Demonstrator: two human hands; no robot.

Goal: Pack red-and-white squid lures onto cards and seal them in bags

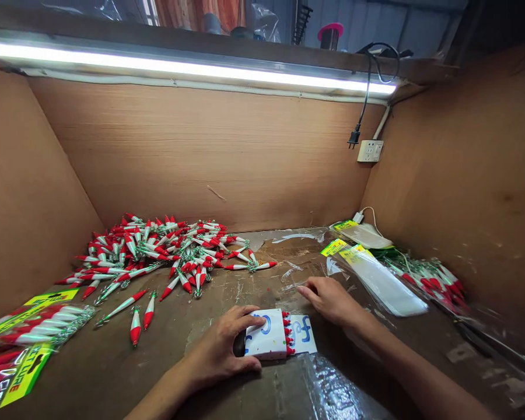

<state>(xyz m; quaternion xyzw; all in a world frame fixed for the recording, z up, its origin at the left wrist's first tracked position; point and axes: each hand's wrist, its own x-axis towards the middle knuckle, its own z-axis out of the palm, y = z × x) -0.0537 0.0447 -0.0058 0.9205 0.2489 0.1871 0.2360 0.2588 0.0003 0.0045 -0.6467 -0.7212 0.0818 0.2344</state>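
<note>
The left hand (221,350) grips a white foam block (266,335), red lure tips (287,333) pointing right. The right hand (330,298) lies flat, fingers loosely spread, beside glossy clear plastic bags (387,286).

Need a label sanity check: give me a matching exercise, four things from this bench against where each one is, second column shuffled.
Things:
1. heap of red and white lures
2. white box
3. wall socket
4. stack of clear bags

Places:
A. back right corner of the wall
B. bench, just right of the right hand
C. back left of the bench
D. under the left hand, front centre

Pairs: 1-C, 2-D, 3-A, 4-B
</note>
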